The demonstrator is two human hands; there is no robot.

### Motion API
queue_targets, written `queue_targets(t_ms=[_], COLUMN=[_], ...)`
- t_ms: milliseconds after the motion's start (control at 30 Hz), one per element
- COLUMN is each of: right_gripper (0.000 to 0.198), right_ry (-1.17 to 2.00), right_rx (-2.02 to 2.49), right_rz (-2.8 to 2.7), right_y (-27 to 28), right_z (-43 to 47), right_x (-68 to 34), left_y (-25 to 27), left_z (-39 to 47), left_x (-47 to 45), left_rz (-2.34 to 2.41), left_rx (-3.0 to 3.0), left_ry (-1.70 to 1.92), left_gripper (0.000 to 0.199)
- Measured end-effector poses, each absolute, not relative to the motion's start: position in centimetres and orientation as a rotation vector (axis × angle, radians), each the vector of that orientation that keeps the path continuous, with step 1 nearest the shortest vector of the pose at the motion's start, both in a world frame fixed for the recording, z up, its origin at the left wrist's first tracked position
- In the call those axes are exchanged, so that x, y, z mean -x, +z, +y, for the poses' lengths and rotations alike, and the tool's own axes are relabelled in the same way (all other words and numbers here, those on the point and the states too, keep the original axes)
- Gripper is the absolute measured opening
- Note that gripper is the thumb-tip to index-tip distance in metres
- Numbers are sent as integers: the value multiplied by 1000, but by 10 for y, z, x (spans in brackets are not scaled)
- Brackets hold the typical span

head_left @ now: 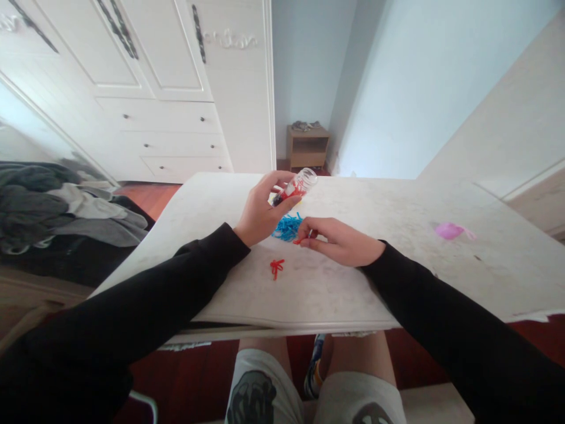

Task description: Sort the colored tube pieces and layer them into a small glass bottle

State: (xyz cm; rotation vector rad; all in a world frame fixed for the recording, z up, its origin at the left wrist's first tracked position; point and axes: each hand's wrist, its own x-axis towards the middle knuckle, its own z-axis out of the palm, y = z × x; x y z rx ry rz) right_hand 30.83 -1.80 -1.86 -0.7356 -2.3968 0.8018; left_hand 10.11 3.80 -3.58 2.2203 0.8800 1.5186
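My left hand (pixel 265 207) is wrapped round a small clear glass jar (pixel 301 184), tilted with its open mouth up and to the right. Red strips show inside it, with something dark near its base. In my right hand (pixel 333 240), thumb and forefinger pinch a small red strip (pixel 297 241). Just behind those fingertips lies a pile of blue strips (pixel 286 227), partly hidden by the hand. A small cluster of red strips (pixel 276 268) rests on the table nearer to me. A bit of yellow shows under the jar, too covered to make out.
The white table (pixel 397 282) has a pink pouch-like item (pixel 450 231) at its right. Clothes (pixel 79 206) are heaped to the left. White cabinets (pixel 172 129) and a small wooden nightstand (pixel 309 150) stand beyond the table.
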Motion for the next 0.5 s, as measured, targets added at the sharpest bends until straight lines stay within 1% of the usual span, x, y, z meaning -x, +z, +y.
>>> queue_targets(t_ms=[67, 167, 233, 333, 500], right_gripper=[14, 19, 22, 23, 15], right_ry=[749, 573, 459, 379, 295], right_rx=[785, 882, 937, 992, 968], right_rz=[-2185, -1879, -1773, -1744, -1770], right_y=[-16, -15, -15, -16, -17], right_z=[-15, -8, -4, -1, -1], right_x=[-313, -319, -321, -323, -323], left_y=[-36, -38, -38, -38, -37], left_z=[39, 41, 41, 40, 37], left_x=[-100, -100, -99, -100, -100], left_rz=[886, 878, 879, 869, 820], left_rx=[-2234, -2285, -2334, -2403, -2470], left_ry=[1511, 1514, 1491, 1420, 1356], left_gripper=[30, 30, 30, 31, 33])
